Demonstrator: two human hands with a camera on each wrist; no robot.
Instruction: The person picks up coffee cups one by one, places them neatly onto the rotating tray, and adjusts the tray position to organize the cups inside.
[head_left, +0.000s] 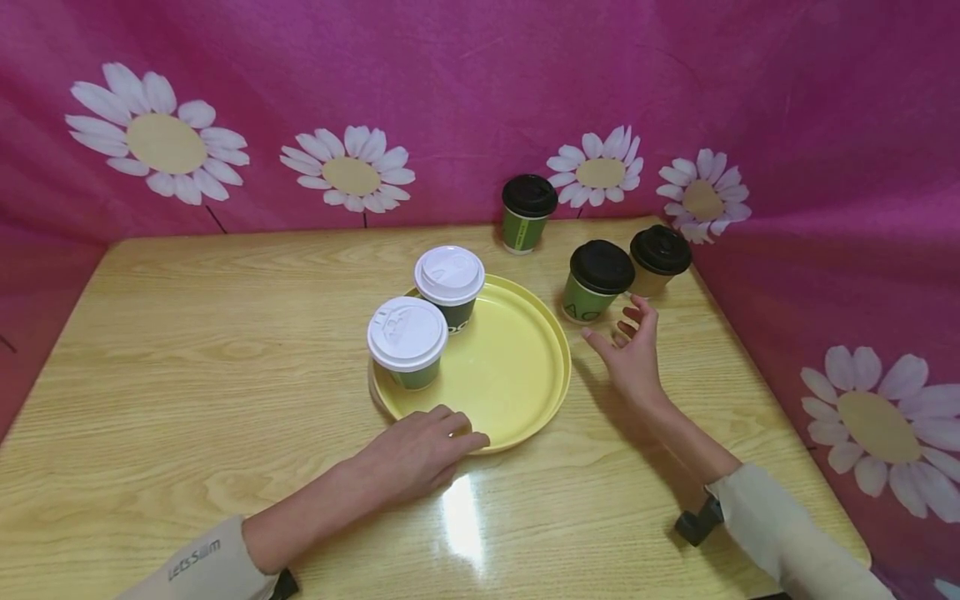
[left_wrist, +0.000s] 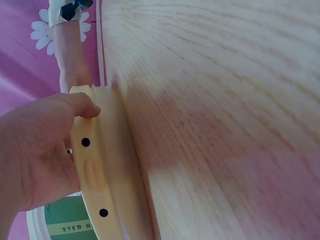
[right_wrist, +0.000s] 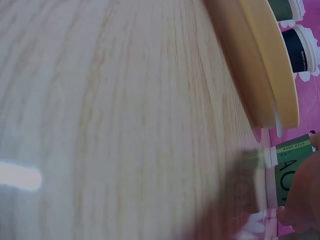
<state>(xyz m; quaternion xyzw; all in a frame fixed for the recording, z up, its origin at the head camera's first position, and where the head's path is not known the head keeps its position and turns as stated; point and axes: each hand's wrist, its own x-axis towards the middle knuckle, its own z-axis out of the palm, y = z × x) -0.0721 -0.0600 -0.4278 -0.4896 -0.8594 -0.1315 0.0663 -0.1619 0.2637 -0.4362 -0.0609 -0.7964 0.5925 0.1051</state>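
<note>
My left hand grips the near rim of a round yellow tray; in the left wrist view the thumb lies against the outside of the rim. On the tray's left side stand two white-lidded paper cups, a green one in front and a dark one behind. Right of the tray, my right hand is close to a green paper cup with a black lid. Its thumb and fingers are spread, holding nothing; contact with the cup cannot be made out.
A brown cup with a black lid stands just right of the green one. Another green black-lidded cup is at the table's back edge. A pink flowered cloth hangs behind and to the sides of the wooden table.
</note>
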